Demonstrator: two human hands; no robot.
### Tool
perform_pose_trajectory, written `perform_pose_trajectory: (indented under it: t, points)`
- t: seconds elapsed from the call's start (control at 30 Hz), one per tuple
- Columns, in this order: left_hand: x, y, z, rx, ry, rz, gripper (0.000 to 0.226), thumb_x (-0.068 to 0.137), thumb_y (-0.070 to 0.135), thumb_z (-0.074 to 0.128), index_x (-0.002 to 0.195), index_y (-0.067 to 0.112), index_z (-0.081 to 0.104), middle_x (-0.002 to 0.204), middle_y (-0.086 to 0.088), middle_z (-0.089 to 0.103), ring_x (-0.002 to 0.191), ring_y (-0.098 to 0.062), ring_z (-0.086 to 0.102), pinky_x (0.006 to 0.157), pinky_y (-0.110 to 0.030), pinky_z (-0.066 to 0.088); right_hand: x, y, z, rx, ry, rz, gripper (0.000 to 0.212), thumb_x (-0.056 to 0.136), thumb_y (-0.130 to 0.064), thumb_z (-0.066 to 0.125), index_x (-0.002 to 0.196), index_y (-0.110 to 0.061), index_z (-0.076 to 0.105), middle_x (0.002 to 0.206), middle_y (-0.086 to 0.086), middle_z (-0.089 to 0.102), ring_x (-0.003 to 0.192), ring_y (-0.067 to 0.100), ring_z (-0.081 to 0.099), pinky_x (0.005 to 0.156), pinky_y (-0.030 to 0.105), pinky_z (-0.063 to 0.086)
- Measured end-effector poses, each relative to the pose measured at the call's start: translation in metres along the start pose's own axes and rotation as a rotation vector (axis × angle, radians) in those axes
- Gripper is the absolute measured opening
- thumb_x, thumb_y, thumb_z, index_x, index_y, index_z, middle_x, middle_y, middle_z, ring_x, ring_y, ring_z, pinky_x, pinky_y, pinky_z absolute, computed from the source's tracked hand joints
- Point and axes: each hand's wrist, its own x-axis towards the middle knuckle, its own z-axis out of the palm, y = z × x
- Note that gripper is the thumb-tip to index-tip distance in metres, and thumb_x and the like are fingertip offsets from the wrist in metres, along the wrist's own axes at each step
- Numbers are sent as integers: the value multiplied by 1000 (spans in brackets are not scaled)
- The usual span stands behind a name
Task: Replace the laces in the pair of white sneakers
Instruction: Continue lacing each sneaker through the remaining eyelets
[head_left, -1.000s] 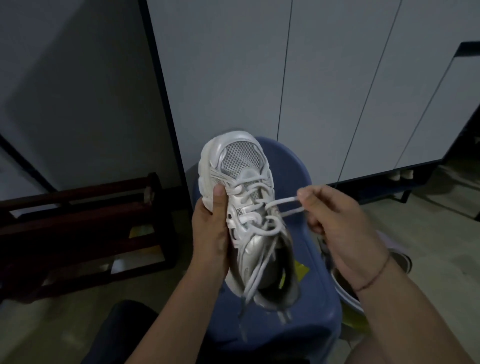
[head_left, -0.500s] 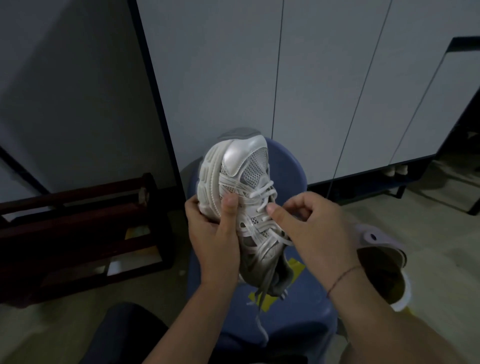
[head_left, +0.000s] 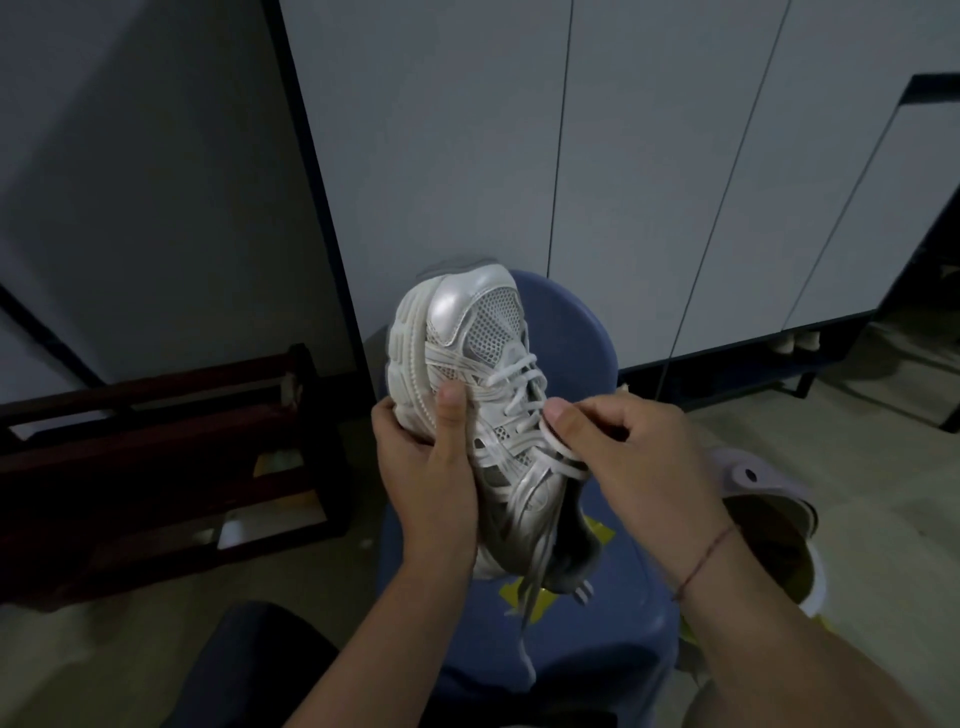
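Left hand (head_left: 432, 470): sneaker (head_left: 470, 332); right hand (head_left: 626, 457): lace (head_left: 567, 466)

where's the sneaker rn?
Head view, centre: the white sneaker is held over the blue stool, toe away from the person. The left hand grips its left side and the right hand pinches a lace at its right.

Dim, bluish indoor light leaves the lower left in deep shadow, with soft focus and wide-angle bending at the edges.
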Motion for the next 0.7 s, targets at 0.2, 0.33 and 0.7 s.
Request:
perform_pose_trajectory:
  t: [0.2, 0.33, 0.7]
  points:
    - [-9, 4, 4, -20, -1, 31, 39, 78, 41, 61, 104, 14, 53, 97, 6, 65, 80, 11, 63, 66, -6, 46, -1, -4, 9, 218, 2, 153, 33, 78, -43, 68, 66, -13, 72, 67, 11, 68, 68, 25, 66, 71, 43, 56]
    - [-13, 5, 6, 11, -3, 51, 31, 82, 39, 68, 98, 18, 52, 94, 7, 64, 79, 9, 64, 65, -6, 46, 0, -4, 9, 259, -13, 243, 30, 73, -41, 73, 61, -13, 71, 55, 3, 60, 55, 13, 57, 56, 26, 48]
    - [-8, -1, 7, -23, 51, -28, 45, 76, 45, 64, 107, 14, 53, 98, 7, 66, 80, 10, 64, 66, -8, 48, -7, -5, 29, 890, 76, 411, 26, 56, -15, 73, 79, -3, 69, 78, 17, 72, 70, 24, 70, 61, 31, 58]
